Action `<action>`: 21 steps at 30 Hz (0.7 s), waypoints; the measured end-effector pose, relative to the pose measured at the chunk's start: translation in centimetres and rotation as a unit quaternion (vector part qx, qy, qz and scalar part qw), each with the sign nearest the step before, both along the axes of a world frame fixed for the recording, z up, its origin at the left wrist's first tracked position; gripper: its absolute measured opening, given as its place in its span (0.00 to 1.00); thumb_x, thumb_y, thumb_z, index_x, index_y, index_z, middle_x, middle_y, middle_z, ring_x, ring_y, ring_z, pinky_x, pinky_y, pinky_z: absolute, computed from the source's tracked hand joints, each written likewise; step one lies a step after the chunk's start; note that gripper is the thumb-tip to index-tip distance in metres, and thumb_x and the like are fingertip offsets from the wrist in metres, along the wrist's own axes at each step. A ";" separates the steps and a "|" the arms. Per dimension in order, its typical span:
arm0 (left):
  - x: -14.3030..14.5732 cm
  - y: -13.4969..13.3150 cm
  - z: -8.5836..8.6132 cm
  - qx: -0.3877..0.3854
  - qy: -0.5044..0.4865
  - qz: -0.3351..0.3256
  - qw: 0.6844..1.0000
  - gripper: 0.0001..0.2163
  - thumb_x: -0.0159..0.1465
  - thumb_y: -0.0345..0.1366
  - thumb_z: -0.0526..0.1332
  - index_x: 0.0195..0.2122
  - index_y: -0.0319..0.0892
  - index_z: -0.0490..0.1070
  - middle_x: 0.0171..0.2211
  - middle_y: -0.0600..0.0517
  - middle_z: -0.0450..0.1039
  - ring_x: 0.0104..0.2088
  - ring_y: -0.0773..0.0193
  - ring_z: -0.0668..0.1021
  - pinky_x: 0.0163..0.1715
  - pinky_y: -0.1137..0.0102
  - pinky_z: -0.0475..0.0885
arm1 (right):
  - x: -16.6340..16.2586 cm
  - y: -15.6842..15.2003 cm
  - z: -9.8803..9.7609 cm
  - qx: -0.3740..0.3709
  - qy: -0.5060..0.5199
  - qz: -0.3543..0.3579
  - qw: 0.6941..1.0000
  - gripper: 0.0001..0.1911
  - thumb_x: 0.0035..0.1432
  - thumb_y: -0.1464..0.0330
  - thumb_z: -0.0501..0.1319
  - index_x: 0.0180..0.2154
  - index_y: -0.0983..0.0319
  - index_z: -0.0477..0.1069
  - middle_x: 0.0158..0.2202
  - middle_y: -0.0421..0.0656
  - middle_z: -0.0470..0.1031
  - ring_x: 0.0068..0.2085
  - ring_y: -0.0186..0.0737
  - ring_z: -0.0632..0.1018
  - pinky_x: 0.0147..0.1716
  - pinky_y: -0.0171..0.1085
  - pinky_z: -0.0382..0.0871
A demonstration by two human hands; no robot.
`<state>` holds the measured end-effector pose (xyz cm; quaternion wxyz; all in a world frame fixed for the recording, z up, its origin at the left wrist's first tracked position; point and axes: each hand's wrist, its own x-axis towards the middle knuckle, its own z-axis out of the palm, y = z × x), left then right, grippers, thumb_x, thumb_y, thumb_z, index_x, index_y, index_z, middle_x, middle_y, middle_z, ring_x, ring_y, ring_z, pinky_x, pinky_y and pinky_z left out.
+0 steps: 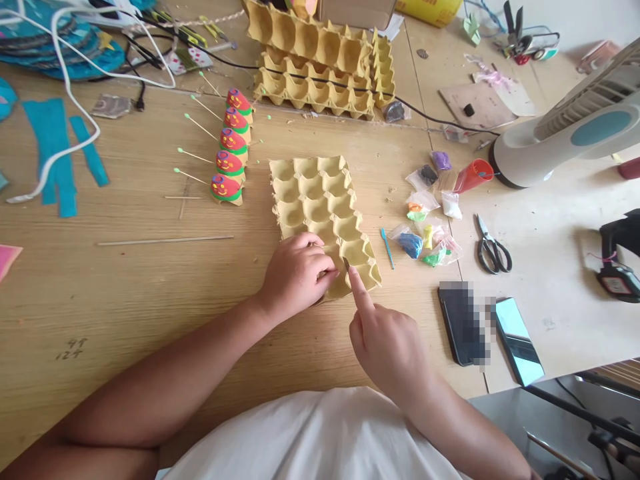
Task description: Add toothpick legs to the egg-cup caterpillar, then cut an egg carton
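A yellowish pulp egg carton [306, 189] lies on the wooden table in front of me, its cups facing up. My left hand [295, 272] grips its near left part, fingers curled over the cups. Beside it, my right hand [389, 337] is closed with the index finger stretched forward along a small knife. Only the dark blade [346, 263] shows, its tip at the carton's near right cups; the handle is hidden in my hand. To the left of the carton stands a row of painted egg-carton cups [230, 162] with red smiling faces, green bands and green-tipped sticks.
More egg cartons [310, 87] are stacked at the back, crossed by a black cable. On the right are bagged coloured clay [411, 244], a blue clay tool [387, 249], scissors [493, 247], two phones [520, 340] and a white fan [530, 150]. A thin stick [165, 241] lies left.
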<state>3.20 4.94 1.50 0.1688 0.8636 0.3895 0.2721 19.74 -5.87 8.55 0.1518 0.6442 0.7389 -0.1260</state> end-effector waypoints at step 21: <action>0.1 0.0 0.2 -0.002 0.008 0.002 1.000 0.10 0.63 0.33 0.64 0.24 0.45 0.76 0.24 0.53 0.76 0.45 0.54 0.76 0.42 0.59 0.69 | -1.0 0.3 0.6 -0.061 -0.082 0.024 0.995 0.40 0.65 0.72 0.53 0.74 0.66 0.39 0.24 0.38 0.74 0.23 0.38 0.75 0.20 0.39 0.47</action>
